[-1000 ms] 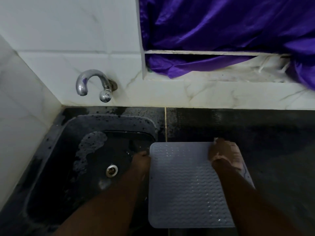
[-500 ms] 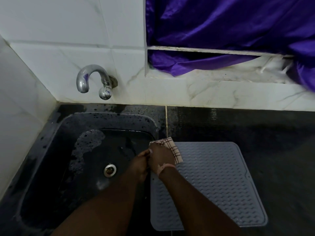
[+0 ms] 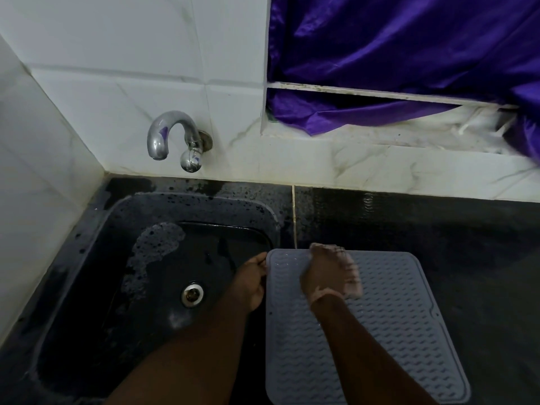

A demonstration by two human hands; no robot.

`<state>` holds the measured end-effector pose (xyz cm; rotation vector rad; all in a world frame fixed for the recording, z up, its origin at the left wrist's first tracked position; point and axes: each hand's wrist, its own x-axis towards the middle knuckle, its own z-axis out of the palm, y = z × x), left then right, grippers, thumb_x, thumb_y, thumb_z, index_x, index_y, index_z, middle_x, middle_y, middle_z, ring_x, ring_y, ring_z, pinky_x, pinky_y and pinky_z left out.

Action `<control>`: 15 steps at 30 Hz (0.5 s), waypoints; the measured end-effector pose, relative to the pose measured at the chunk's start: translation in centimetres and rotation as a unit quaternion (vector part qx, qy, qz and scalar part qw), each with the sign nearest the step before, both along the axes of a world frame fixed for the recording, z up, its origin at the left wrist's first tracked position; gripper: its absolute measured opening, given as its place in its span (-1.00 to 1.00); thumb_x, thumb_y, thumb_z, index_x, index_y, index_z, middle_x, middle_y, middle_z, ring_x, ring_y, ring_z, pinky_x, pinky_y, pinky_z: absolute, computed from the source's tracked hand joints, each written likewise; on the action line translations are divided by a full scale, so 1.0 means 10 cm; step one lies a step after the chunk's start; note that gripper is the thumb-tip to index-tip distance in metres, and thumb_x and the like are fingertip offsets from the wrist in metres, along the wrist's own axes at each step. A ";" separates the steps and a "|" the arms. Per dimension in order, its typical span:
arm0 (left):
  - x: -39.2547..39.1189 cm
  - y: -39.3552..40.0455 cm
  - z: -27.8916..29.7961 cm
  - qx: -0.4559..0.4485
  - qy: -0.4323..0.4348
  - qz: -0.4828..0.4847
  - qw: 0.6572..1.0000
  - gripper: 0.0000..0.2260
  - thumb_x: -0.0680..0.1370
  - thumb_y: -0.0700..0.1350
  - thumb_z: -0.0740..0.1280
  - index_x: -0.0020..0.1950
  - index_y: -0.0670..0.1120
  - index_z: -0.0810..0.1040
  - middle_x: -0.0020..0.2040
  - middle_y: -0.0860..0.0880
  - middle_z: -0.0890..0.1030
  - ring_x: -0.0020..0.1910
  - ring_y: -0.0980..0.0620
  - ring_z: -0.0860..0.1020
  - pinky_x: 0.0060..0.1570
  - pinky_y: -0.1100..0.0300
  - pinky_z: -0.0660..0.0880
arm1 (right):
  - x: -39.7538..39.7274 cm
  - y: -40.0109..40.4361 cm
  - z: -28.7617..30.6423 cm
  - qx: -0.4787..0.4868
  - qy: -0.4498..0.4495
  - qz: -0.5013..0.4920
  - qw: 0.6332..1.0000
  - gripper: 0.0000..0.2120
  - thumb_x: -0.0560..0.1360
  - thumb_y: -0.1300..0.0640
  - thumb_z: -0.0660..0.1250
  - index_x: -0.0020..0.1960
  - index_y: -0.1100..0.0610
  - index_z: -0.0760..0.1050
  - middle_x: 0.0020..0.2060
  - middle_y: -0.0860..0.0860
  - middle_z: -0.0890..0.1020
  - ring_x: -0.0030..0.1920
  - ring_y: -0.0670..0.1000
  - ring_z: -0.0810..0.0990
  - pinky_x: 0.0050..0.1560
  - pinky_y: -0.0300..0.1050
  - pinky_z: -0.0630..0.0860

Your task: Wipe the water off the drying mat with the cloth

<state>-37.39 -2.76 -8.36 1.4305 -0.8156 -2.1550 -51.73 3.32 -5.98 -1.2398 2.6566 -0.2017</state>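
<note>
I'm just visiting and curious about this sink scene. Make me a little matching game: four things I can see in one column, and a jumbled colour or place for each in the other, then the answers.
Things:
1. tap
2. mat
3. curtain
4. cloth

Descriptions:
A. purple, hanging at the top right
B. under the right hand, on the mat
C. shiny metal, on the white wall above the sink
D. grey and ridged, lying flat on the dark counter

Pairs: 1-C, 2-D, 3-A, 4-B
</note>
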 end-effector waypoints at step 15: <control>0.00 0.02 0.02 0.014 -0.010 -0.005 1.000 -0.79 0.67 -0.26 0.20 0.20 -0.15 0.60 0.10 -0.17 0.69 0.01 -0.12 0.64 -0.03 0.04 0.60 | -0.34 0.28 0.59 -0.257 -0.328 -0.073 0.906 -0.88 0.58 0.16 0.32 -0.05 0.01 0.62 -0.10 -0.03 0.68 -0.03 0.00 0.64 0.03 -0.06 0.56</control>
